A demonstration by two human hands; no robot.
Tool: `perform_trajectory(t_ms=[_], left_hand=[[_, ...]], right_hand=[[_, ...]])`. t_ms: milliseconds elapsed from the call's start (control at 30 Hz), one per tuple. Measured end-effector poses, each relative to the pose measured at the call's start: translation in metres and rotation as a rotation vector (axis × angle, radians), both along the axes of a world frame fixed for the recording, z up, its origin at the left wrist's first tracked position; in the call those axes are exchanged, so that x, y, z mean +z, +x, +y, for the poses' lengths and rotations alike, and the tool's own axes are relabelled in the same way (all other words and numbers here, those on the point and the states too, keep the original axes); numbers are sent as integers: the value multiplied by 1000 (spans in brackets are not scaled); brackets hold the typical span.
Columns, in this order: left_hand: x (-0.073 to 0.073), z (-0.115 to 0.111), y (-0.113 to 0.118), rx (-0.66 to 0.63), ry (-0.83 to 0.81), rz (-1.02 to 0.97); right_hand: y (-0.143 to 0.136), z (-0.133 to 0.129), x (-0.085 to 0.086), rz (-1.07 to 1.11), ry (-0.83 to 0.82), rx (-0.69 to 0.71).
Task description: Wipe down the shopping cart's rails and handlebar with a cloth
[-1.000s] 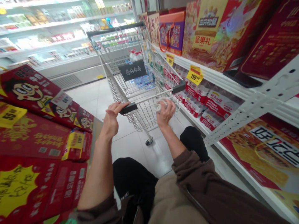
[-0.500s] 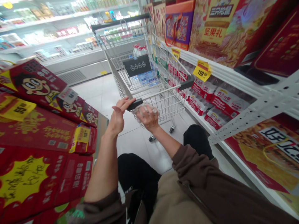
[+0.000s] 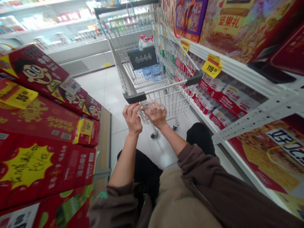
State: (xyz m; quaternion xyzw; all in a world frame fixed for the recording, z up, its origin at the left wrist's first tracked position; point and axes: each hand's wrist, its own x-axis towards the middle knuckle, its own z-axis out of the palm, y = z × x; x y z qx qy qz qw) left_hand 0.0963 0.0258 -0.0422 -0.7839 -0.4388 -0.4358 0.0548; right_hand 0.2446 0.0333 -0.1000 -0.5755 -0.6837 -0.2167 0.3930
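My right hand (image 3: 155,115) is closed around a pale, looped, cord-like thing (image 3: 162,108) at the front rim of a metal shopping cart (image 3: 166,98); blur hides its exact kind. My left hand (image 3: 133,118) is beside it, fingers bent and pinched at the left end of the same pale thing, just below the cart's dark corner bumper (image 3: 135,98). Inside the cart hangs a dark panel with round symbols (image 3: 143,58). Behind it are blue-wrapped bottles (image 3: 152,72), partly hidden by the wire.
Stacked red gift boxes (image 3: 35,126) with yellow price tags stand close on the left. On the right, a white shelf (image 3: 239,84) holds boxes and packs of bottled drinks (image 3: 225,98). A lit refrigerated case (image 3: 59,28) runs along the back. Tiled floor (image 3: 118,139) lies between.
My left hand has come off the cart's corner bumper and moved right and down, toward my right hand. Its fingers went from stretched to bent. The view has tilted slightly down.
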Motion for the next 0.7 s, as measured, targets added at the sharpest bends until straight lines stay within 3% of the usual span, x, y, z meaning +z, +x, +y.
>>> perform_trajectory(t_ms=[100,200,267,333,400,500,600,667,700], left_hand=[[1,7,-10,21,-7,10],[2,12,-13,8,2,-43],[0,14,-10,-12,-11,-44],[-1,16,-5,-29,-31,-20],[0,19,1,-32,-41,4],[6,22,7,0,-42,40],[13,26,12,27,-23,90],[15,29,16,25,1,91],[14,31,18,26,9,81]], right_hand=[[31,3,0,192,71,-261],[10,6,1,347,112,-410],[-26,7,2,302,75,-325],[-55,8,0,161,35,-142],[-58,9,-3,66,16,-25],[-11,11,-10,71,10,-64],[48,15,-11,258,74,-384],[59,18,-9,390,127,-556],[53,19,-9,424,134,-578]])
